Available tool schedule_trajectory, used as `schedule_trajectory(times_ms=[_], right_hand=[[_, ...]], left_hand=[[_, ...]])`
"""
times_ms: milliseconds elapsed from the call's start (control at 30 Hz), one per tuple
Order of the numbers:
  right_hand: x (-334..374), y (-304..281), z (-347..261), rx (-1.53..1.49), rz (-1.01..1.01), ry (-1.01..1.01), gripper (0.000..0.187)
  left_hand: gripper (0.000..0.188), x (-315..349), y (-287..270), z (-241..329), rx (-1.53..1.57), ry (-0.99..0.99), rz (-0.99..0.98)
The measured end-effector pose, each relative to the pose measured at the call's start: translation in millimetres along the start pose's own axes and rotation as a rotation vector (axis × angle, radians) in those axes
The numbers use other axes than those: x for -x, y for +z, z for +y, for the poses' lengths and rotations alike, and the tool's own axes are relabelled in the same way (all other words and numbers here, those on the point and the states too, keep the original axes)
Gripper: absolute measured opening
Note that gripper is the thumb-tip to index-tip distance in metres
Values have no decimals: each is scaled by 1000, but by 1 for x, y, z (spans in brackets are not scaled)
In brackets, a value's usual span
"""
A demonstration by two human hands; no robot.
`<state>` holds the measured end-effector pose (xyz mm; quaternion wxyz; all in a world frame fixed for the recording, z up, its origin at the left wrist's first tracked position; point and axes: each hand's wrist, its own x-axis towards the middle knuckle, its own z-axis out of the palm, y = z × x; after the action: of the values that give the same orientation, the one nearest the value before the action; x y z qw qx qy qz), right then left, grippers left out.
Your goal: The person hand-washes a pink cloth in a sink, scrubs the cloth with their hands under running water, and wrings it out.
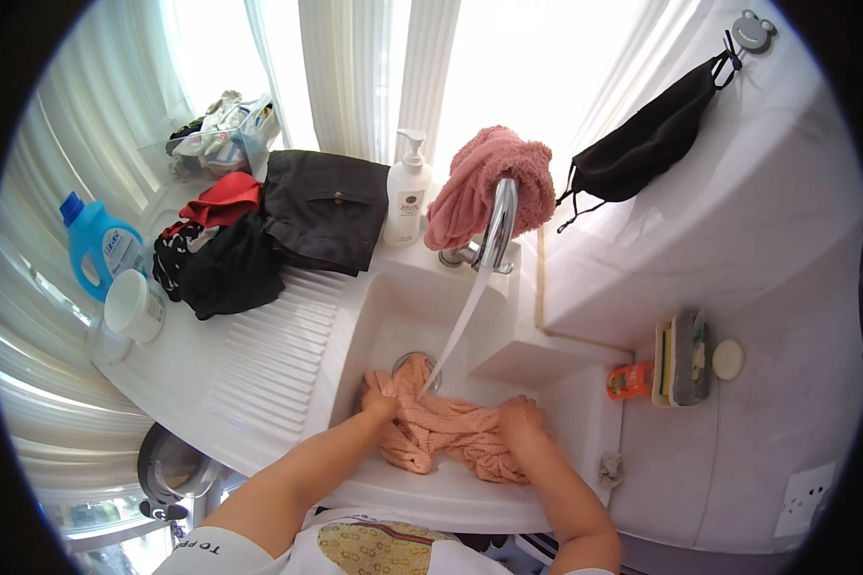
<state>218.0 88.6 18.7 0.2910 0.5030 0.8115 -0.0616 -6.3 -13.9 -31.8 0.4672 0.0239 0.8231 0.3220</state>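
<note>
A wet peach-coloured towel (pixel 414 426) lies bunched across the bottom of the white sink (pixel 355 321). My left hand (pixel 381 404) is closed on its left part, close to the drain. On the towel's right part my right hand (pixel 522 420) is closed, with the fingertips partly hidden. From the chrome faucet (pixel 501 225) a stream of water (pixel 458 331) runs down onto the towel between my hands. A dusty-pink cloth (pixel 479 182) is draped over the top of the faucet.
Left of the sink is a ribbed washboard (pixel 276 359). Beyond it lie black shorts (pixel 324 213), dark clothes (pixel 230 273), a blue detergent bottle (pixel 105 247) and a white tub (pixel 134 307). A pump bottle (pixel 408 192) stands behind. An orange bottle (pixel 629 380) is at the right edge.
</note>
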Motion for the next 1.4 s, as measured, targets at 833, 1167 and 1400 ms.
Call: schedule_trajectory(times_ms=[833,1167,1400], right_hand=[[5,-68,-34,-2382,202,-144,28],[-3,-26,-76,-2754,-258,-445,38],[14,-26,-108,-1242,624,-755,36]], left_hand=[[52,-3,-2,1,629,126,-752],[71,-11,9,8,1013,-122,-917],[70,27,-20,49,1295,-102,-1047]])
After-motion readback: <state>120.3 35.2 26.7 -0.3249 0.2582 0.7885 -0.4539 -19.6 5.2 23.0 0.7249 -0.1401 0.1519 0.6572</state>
